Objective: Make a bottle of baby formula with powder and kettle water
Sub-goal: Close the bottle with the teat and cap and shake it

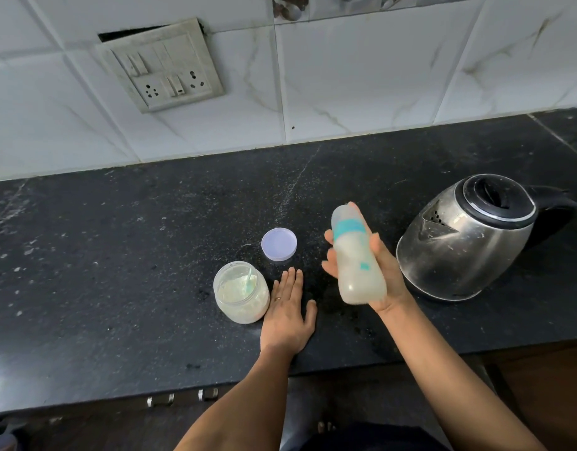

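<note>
One hand did the work: the right hand (388, 271) curled its fingers round the bottle (357, 255) at mid-body, holding it tilted above the tabletop (117, 255), between the lid (279, 244) and the kettle (466, 242). Capped and mostly full of milky liquid, the bottle looked fairly heavy. It seemed to be stiff plastic, and I guessed it might be slick if wet. The waist below its teal ring seemed the surest hold. The left hand (288, 307) lay flat, fingers together, on the tabletop just beside the open jar (241, 292), gripping nothing.
</note>
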`<action>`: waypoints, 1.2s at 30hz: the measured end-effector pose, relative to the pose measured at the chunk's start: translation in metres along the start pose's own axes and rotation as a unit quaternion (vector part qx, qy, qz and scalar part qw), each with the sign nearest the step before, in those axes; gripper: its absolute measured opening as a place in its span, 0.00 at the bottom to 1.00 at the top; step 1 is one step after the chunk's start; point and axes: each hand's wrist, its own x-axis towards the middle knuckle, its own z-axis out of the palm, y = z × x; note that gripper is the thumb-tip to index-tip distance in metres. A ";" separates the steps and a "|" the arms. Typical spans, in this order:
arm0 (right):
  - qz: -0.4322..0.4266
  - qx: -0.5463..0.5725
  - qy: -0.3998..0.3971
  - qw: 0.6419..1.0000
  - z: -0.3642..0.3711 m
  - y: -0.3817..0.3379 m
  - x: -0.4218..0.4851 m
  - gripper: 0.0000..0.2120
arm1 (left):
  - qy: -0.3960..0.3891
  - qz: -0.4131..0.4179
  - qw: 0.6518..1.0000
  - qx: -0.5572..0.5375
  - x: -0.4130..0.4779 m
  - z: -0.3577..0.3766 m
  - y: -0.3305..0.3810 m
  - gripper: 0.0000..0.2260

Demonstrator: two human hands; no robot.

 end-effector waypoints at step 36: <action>-0.002 -0.006 0.059 0.998 -0.001 0.004 0.014 0.48 | -0.007 0.000 1.000 -0.005 0.003 0.001 -0.004 0.34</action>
